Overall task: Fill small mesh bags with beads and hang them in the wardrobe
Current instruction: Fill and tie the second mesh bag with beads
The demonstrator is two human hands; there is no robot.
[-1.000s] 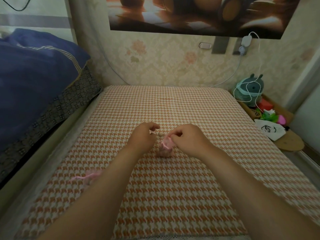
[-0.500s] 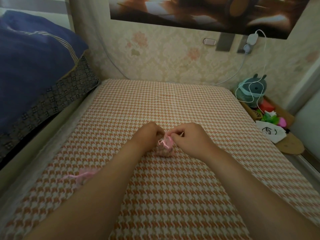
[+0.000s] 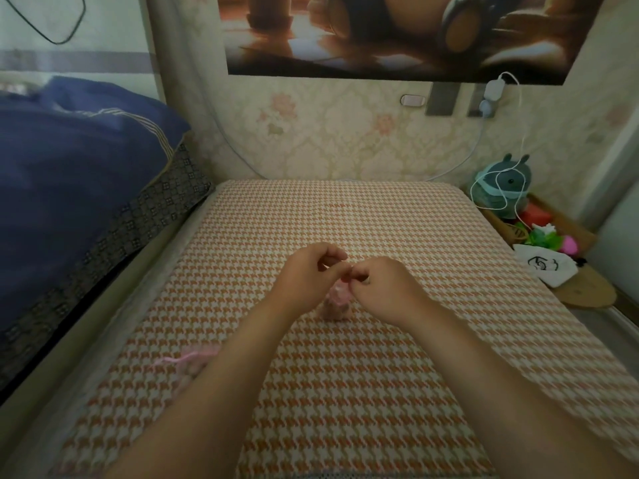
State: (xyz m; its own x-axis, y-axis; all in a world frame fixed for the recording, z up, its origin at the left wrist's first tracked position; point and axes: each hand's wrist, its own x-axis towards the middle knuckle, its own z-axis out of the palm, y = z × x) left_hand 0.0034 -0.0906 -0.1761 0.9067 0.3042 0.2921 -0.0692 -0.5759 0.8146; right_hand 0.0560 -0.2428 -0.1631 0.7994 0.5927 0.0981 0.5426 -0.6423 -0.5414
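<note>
A small pink mesh bag (image 3: 336, 304), bulging with beads, sits on the orange houndstooth mattress (image 3: 345, 392) between my wrists. My left hand (image 3: 307, 276) and my right hand (image 3: 383, 283) meet just above it, fingertips pinched together on its pink drawstring. The string itself is mostly hidden by my fingers. A second pink mesh bag (image 3: 192, 361) with a loose pink ribbon lies on the mattress at the left, partly covered by my left forearm.
A dark blue quilt (image 3: 76, 181) is piled on the raised bed to the left. On the right, a low shelf holds a teal plush toy (image 3: 505, 184) wrapped in a white cable, coloured toys and a white pouch (image 3: 544, 267). The wallpapered wall closes the far side.
Both hands have risen a little above the bag and their fingertips have come together on the drawstring. The bag's neck looks more gathered than before.
</note>
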